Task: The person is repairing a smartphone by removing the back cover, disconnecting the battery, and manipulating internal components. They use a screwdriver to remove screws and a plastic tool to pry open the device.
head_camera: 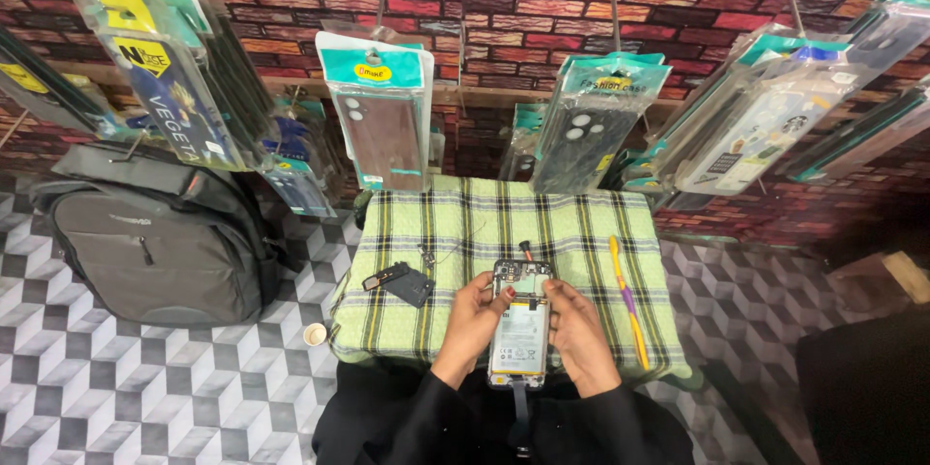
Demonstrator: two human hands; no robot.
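An opened phone (519, 325) with its back cover off lies lengthwise on a green checked cloth (581, 223), its battery and circuit board showing. My left hand (474, 318) grips the phone's left edge, thumb on the upper part. My right hand (579, 334) holds the right edge, fingers curled against the frame. A small red-tipped tool (526, 250) lies just beyond the phone's top end. A dark removed phone part (400, 282) rests on the cloth to the left of my left hand.
A yellow and purple toothbrush (628, 300) lies along the cloth's right side. A grey backpack (155, 237) leans at the left on the patterned floor. A small cup (315, 334) sits on the floor. Packaged phone cases (383, 116) hang before the brick wall.
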